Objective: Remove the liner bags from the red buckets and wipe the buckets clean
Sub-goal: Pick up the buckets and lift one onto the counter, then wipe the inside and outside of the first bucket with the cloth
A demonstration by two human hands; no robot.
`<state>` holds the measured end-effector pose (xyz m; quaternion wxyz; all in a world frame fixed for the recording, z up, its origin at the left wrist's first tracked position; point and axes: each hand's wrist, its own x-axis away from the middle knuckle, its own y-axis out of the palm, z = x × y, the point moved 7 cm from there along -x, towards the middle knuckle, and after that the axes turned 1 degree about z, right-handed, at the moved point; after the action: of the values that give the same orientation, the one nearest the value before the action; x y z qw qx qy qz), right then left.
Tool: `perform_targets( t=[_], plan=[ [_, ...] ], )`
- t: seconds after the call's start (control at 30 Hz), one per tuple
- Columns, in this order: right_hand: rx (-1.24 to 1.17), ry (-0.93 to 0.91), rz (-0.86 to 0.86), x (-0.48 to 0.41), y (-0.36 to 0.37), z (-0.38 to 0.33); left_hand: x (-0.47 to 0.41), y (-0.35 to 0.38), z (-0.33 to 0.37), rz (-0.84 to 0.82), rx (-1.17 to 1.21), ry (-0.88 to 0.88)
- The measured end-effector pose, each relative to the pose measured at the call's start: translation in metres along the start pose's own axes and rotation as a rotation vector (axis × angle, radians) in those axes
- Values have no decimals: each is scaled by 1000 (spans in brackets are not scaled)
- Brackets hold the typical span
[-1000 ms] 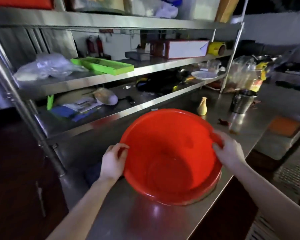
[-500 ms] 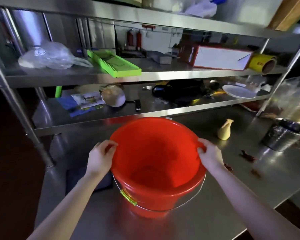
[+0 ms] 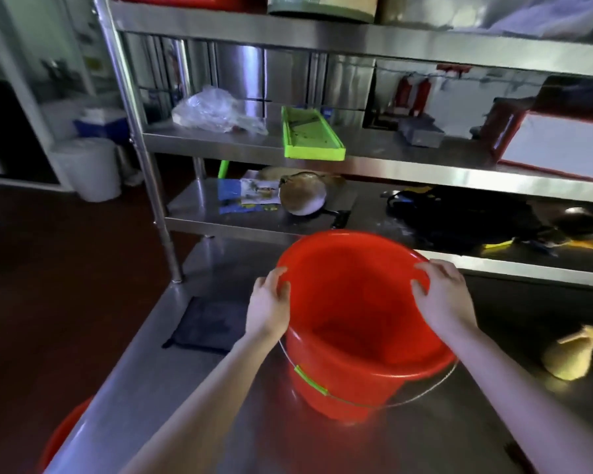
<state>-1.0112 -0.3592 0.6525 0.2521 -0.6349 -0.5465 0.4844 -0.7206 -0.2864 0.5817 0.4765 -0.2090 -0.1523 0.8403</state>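
Head view: round red plastic bucket (image 3: pixel 356 302), upright on the stainless-steel table (image 3: pixel 185 388), about midway across its top and well in from the left edge. Left hand (image 3: pixel 269 307) gripping the bucket's left rim, fingers curled over the lip. Right hand (image 3: pixel 440 295) gripping the right rim the same way, fingers hooked over the edge, both forearms reaching in from the near edge. Thin wire bail handle (image 3: pixel 408 398) hanging down against the bucket's near side, with a short lime-green plastic grip (image 3: pixel 310 379) on its left part. Inside the bucket, plain red wall and floor. Flat dark cloth (image 3: pixel 208 325) lying by the table's left edge, just beside the left hand and apart from the bucket. Pale yellow rounded object (image 3: pixel 572 357) toward the table's right edge, blurred, kind hard to tell. Beyond the far edge, a steel shelf rack (image 3: pixel 425 162): on its middle shelf a crumpled clear plastic bag (image 3: pixel 213 111) and a long lime-green tray (image 3: pixel 308 138), near each other. Below the table's near left corner, the curved red side of a second bucket (image 3: pixel 62 436), mostly hidden.
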Motion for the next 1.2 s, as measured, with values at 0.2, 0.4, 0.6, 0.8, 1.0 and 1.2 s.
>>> perform_targets(
  t=[0.2,0.4,0.6,0.8,1.0,1.2],
  plan=[
    [-241,-413,-115,12,33,-152,9,-40,-75,-127,-59,-84],
    [-304,-576,-379,48,125,-268,1,-109,-201,-94,-226,-356],
    [-88,-356,-650,51,261,-287,-21,-127,-289,-149,-239,-477],
    [110,-192,-788,43,367,-239,-63,-109,-337,-167,-270,-433],
    [154,-175,-837,56,439,-228,-105,-75,-358,-142,-241,-549],
    [207,-222,-744,97,447,-220,-107,-58,-358,-256,-339,-532]
  ],
)
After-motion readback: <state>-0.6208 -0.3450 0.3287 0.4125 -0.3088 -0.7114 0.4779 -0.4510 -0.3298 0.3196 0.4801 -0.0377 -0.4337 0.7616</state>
